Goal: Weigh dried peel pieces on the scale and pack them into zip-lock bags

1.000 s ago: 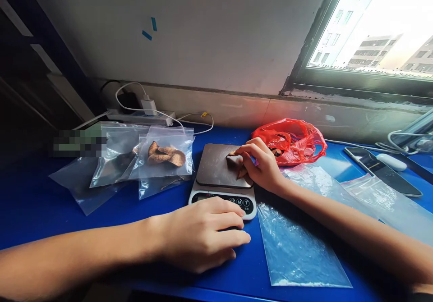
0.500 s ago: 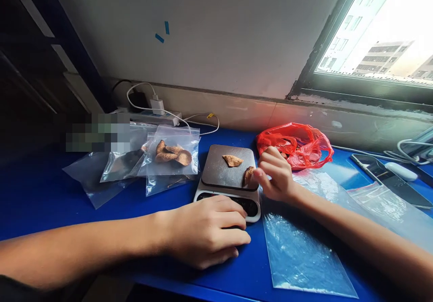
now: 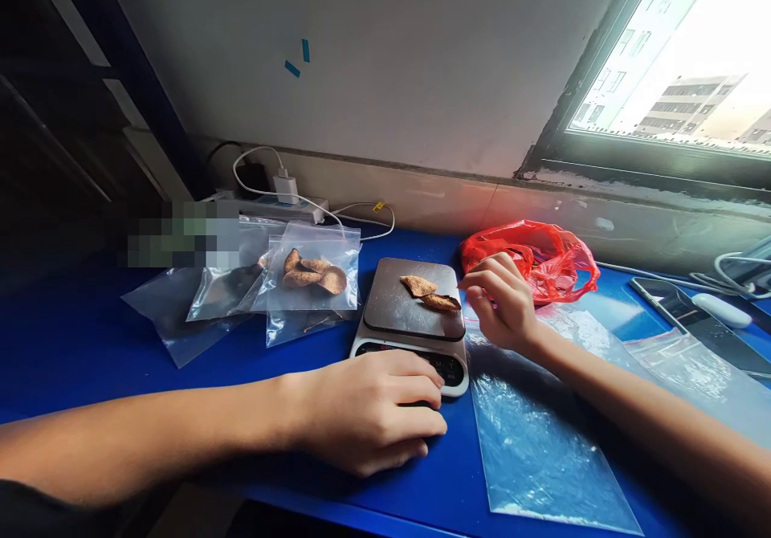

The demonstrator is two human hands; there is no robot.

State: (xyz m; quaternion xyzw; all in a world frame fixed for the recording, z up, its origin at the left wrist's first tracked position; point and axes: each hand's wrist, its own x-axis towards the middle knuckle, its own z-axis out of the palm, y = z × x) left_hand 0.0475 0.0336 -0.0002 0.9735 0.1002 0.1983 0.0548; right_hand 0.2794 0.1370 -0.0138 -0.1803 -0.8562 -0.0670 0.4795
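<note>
On the steel plate of a digital kitchen scale (image 3: 397, 321) lie two dried brown peel-like pieces: a pale, rough flat piece (image 3: 417, 286) and a curled, darker-edged piece (image 3: 442, 303) beside it. My left hand (image 3: 379, 413) rests with fingers spread at the scale's front and covers part of its display panel. My right hand (image 3: 503, 301) hovers just off the plate's right edge, near the curled piece. Its fingers are loosely bent, thumb and index apart, with nothing seen between them.
A red plastic bag (image 3: 566, 261) sits behind my right hand. Clear zip bags (image 3: 542, 450) lie at right, beside a phone (image 3: 692, 321) and a white mouse-like object (image 3: 721, 311). At left is a zip bag with similar brown pieces (image 3: 316, 271). A power strip (image 3: 307, 210) stands behind.
My right hand has let go of the curled piece, which now lies flat on the plate against the other one. That hand has drawn back slightly to the right; the left stays put.
</note>
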